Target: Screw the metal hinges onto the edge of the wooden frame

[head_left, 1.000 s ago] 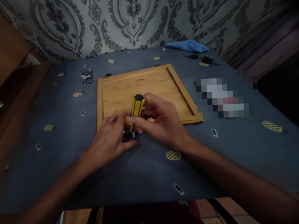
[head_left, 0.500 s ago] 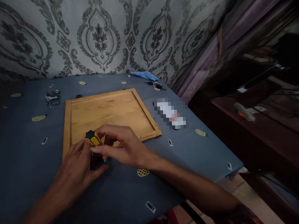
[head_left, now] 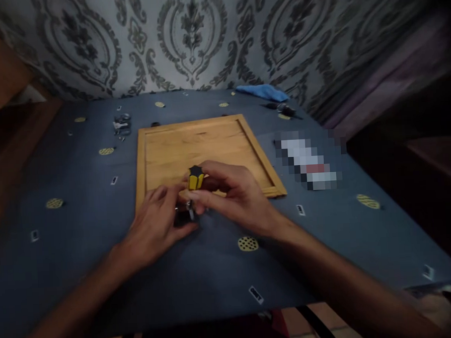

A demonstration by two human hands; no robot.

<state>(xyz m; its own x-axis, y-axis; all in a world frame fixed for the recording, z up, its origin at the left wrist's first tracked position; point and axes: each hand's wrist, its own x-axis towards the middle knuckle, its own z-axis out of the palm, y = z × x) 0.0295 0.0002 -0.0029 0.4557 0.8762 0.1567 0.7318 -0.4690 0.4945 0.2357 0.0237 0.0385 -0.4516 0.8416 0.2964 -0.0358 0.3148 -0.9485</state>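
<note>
My right hand point(head_left: 236, 196) is closed around the yellow and black handle of a screwdriver point(head_left: 196, 177), held upright with its butt end toward me. My left hand point(head_left: 156, 220) curls just beside it, thumb and fingers bent around a small dark part with bits of shiny metal point(head_left: 184, 215). Shadow and fingers hide most of that part, so its kind is unclear. Both hands are over the near edge of a framed wooden panel point(head_left: 194, 150), which lies flat on the table and is partly covered by them.
Small metal hardware pieces point(head_left: 122, 125) lie at the back left of the blue-covered table point(head_left: 102, 276). A blue cloth point(head_left: 263, 92) and a dark pointed tool point(head_left: 283, 109) are at the back right. A blurred-out long object point(head_left: 306, 159) lies right of the panel.
My view has turned left, so the panel and table sit further right in the picture. The screwdriver stays in my right hand, more upright in view, with my left hand still beside it.
</note>
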